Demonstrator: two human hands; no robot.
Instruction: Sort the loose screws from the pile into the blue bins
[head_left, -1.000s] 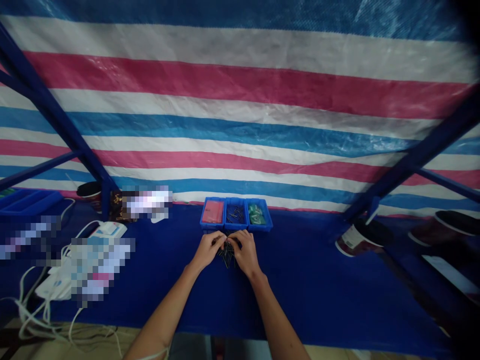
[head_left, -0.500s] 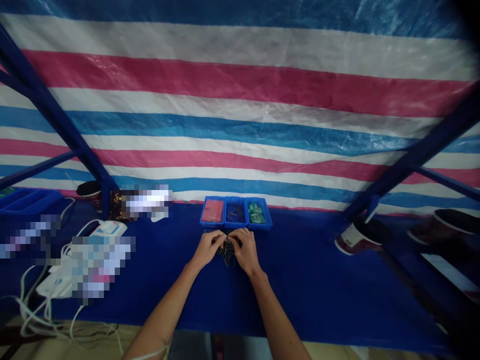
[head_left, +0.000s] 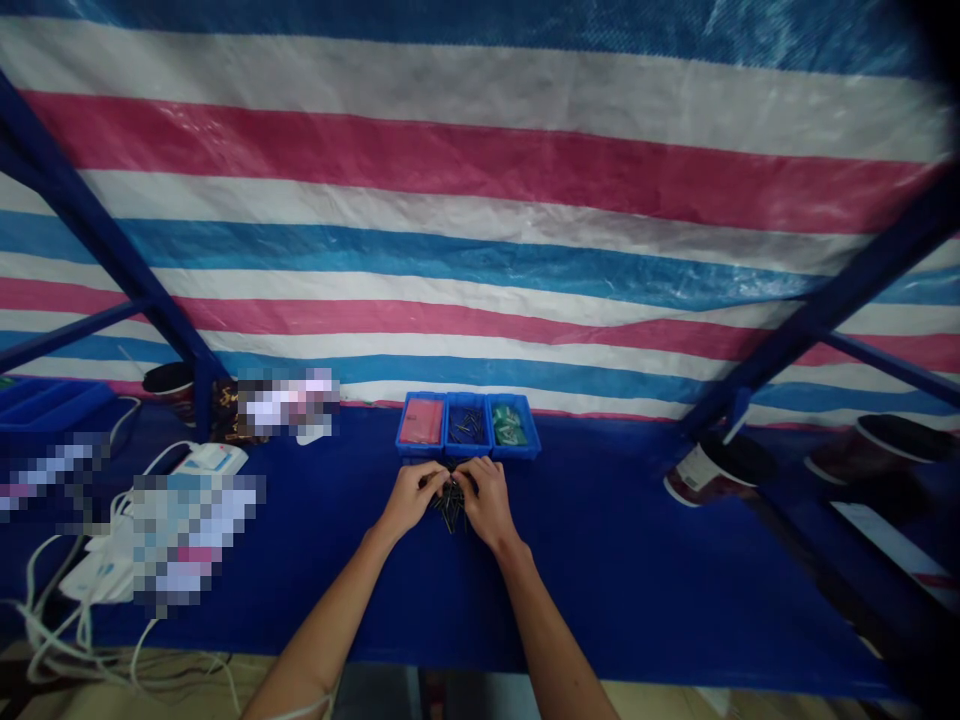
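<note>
My left hand and my right hand rest close together on the blue table cover, fingers curled inward over a small heap of dark screws. The fingertips pinch at something among the screws, too small to make out. Just beyond the hands stand three small blue bins in a row: the left bin holds pink pieces, the middle bin holds dark screws, the right bin holds green parts.
A striped tarp hangs behind the table. Blue frame bars slant up at left and right. White chargers and cables lie at the left. A tape roll lies at the right, a dark cup at the back left.
Hands stay over the screw heap with only small finger movements. The view has shifted slightly, so everything sits a little lower-left.
</note>
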